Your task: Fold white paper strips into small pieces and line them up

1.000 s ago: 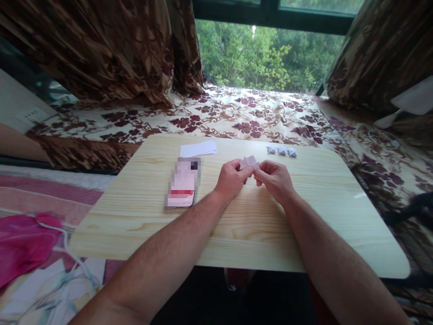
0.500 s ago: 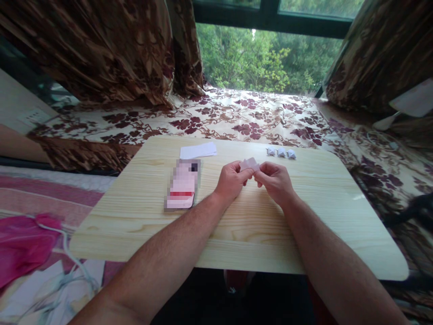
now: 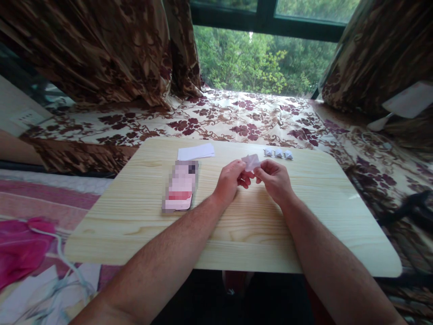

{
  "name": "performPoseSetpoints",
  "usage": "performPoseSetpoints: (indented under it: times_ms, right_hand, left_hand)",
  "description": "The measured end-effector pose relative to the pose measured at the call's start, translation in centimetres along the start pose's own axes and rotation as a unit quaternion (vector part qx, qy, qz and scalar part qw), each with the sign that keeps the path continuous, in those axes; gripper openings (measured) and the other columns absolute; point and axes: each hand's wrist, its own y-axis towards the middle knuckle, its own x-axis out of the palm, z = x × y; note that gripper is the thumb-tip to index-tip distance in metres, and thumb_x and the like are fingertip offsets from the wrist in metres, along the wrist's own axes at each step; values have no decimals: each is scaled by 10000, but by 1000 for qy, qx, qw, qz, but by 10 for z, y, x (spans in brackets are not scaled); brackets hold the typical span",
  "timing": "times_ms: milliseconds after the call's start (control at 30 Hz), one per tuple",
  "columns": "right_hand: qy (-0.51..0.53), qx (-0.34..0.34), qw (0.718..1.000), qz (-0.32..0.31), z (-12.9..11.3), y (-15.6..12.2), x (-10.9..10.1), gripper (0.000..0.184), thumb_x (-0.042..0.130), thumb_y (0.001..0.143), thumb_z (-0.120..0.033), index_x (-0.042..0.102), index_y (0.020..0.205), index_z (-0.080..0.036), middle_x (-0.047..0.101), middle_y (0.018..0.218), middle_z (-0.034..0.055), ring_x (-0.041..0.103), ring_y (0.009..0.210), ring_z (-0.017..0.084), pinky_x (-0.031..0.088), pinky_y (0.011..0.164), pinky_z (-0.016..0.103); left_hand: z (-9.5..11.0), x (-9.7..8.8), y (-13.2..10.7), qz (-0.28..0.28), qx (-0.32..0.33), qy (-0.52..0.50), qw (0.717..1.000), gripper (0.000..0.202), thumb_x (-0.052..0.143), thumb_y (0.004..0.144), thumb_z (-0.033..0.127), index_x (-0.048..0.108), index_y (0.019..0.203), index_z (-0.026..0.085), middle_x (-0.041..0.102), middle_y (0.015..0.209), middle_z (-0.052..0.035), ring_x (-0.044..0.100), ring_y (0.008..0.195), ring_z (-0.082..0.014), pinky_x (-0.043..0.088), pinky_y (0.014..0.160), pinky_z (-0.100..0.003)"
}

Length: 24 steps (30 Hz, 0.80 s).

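Observation:
A small folded piece of pale paper (image 3: 251,161) is held up just above the light wooden table (image 3: 304,212). My left hand (image 3: 230,180) pinches its left side and my right hand (image 3: 274,179) pinches its right side, fingers closed on it. Three small folded white paper shapes (image 3: 278,153) lie in a row at the far edge, just beyond my right hand. A stack of white paper sheets (image 3: 196,151) lies at the far left of the table.
A phone (image 3: 181,186) lies flat on the table left of my left hand. Floral cloth (image 3: 216,117) covers the ledge behind the table, with brown curtains and a window beyond. Pink fabric (image 3: 20,248) lies at the lower left.
The folded paper has been turned and lifted slightly between my fingers; both hands stay in about the same place. The view has shifted a little.

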Motion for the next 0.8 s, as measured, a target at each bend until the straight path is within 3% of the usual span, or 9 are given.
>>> performPoseSetpoints:
  times_ms: [67, 133, 200, 267, 367, 533, 667, 800]
  right_hand:
    - [11, -18, 1000, 12, 4, 1, 0, 220, 743, 780, -341, 594, 706, -196, 577, 577, -42, 500, 506, 92, 384, 502, 238]
    - [14, -26, 999, 12, 8, 1, 1, 162, 746, 771, -318, 640, 744, -198, 583, 592, -44, 495, 513, 88, 384, 504, 234]
    - [14, -24, 1000, 3, 11, 1, 2, 113, 749, 746, -277, 695, 807, -199, 625, 647, -30, 517, 539, 92, 404, 517, 237]
    - [19, -13, 1000, -2, 11, 1, 3, 195, 745, 728, -257, 734, 916, -204, 682, 753, -7, 552, 573, 101, 432, 532, 244]
    - [20, 11, 999, 25, 9, 2, 3, 303, 742, 731, -281, 740, 1025, -208, 709, 828, 10, 575, 580, 104, 454, 522, 248]
    - [19, 51, 997, 45, 3, 3, -1, 239, 737, 774, -396, 731, 837, -165, 663, 649, 4, 540, 480, 95, 431, 468, 240]
    - [49, 98, 994, -8, -1, 0, -2, 344, 723, 785, -498, 675, 720, -163, 649, 624, 12, 533, 462, 97, 424, 448, 235]
    - [18, 104, 993, -53, -3, -3, 0, 267, 776, 730, -380, 621, 673, -169, 615, 569, -17, 494, 450, 83, 378, 436, 216]
  left_hand:
    - [2, 0, 2, -1, -60, -78, 995, 467, 566, 789, 634, 601, 821, 170, 691, 710, -70, 582, 523, -150, 446, 485, -271]
    - [2, -1, 4, 9, -92, -100, 991, 450, 616, 760, 610, 607, 823, 165, 679, 668, -64, 576, 502, -146, 445, 480, -266]
    - [2, -3, 6, 19, -82, -90, 992, 344, 731, 700, 449, 642, 846, 151, 662, 653, -34, 562, 500, -122, 436, 485, -243]
    - [1, -3, 6, 45, -62, -76, 994, 317, 796, 630, 304, 669, 874, 146, 655, 666, -14, 575, 540, -113, 440, 506, -229]
    - [-1, -3, 6, 93, -31, -53, 994, 339, 823, 590, 243, 682, 886, 153, 657, 702, -3, 602, 597, -121, 461, 541, -236]
    - [-5, -4, 8, 154, 53, 13, 987, 322, 819, 628, 279, 683, 895, 162, 650, 678, 6, 582, 569, -118, 458, 521, -240]
    - [-7, -7, 10, 190, 89, 41, 977, 312, 814, 649, 315, 667, 879, 164, 674, 694, -7, 600, 579, -127, 477, 519, -241]
    - [-5, -7, 10, 203, 99, 50, 973, 311, 800, 667, 355, 672, 877, 164, 668, 695, -7, 599, 594, -124, 493, 531, -238]
